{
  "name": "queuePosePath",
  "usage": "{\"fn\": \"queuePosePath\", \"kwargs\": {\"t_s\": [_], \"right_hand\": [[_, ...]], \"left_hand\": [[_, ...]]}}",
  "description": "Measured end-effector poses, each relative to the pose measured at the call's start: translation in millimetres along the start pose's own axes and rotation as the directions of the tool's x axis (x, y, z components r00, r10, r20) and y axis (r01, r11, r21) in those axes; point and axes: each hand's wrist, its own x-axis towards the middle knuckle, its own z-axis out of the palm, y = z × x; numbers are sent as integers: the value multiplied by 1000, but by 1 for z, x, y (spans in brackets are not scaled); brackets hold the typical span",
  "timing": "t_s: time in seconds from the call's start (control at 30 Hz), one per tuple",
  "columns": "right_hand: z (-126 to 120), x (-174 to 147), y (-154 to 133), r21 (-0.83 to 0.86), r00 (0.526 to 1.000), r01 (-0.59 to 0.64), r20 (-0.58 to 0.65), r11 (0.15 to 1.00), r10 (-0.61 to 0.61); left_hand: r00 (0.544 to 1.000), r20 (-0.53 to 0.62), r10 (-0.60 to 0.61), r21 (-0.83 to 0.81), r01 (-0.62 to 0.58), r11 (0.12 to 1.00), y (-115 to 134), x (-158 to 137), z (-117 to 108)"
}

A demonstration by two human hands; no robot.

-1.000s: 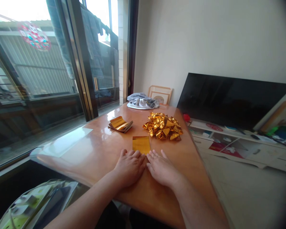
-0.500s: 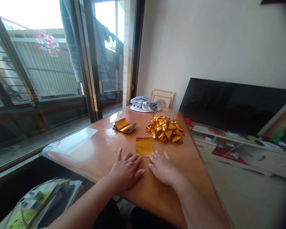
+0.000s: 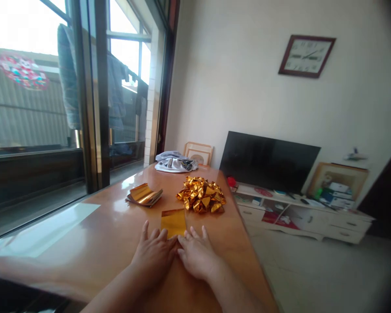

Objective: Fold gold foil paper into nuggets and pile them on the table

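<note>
Sheet [image 3: 174, 221] on tbl [image 3: 232, 245], stack [image 3: 144, 194] L, pile [image 3: 202, 195] R

Daylight comes from the window [image 3: 25, 117] on the left, where the sky [image 3: 15, 19] burns out to white; it lays pale glare along the surface [image 3: 100, 248] and glints off the gold foil heap [image 3: 202, 195], while the right side sits dimmer, the clock [image 3: 308, 56] looks soft and skewed, and the right-hand corners fade to black

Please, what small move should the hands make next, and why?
Perhaps fold the near edge of the gold sheet slightly forward: the left hand and right hand have fingers at that edge, while most of the sheet lies flat on the table.
</note>
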Motion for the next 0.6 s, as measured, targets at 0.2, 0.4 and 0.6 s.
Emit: {"fn": "queuePosePath", "kwargs": {"t_s": [0.2, 0.4, 0.6], "right_hand": [[3, 5, -2, -3, 999, -5, -39, 1000, 5], [2, 5, -3, 10, 998, -15, -62, 1000, 16], [2, 2, -2, 32, 997, -9, -72, 999, 11]], "left_hand": [[996, 20, 84, 29, -85, 996, -8, -2, 2], [995, 79, 59, 27, -62, 998, -7, -7, -4], [994, 110, -11, -24, 14, 1000, -7, -9, -14]]}}
